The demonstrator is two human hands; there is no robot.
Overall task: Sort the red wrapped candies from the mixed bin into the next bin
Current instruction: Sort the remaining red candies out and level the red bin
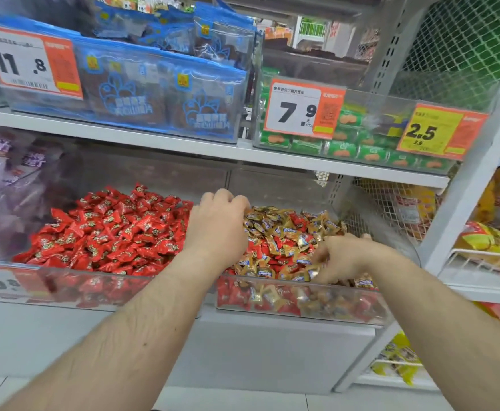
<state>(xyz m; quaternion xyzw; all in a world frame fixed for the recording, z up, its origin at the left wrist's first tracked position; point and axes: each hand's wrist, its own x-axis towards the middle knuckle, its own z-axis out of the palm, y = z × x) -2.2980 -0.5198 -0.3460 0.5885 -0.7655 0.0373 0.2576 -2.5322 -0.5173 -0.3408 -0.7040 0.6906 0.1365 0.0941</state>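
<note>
Rummaging with curled hands in the mixed bin near the shelf's front edge; grasp unclear; red candies light, crinkly, best pinched by twisted ends.

Both my bare forearms reach forward. My left hand is palm-down, knuckles up, fingers curled under at the far end. My right hand, nearer me, points left with fingertips bunched together.

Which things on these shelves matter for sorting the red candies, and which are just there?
Job: mixed bin, red candies in it, red candy bin, left hand, right hand.

Just there: blue snack bags, green biscuit packs, price tags, yellow bags.
</note>
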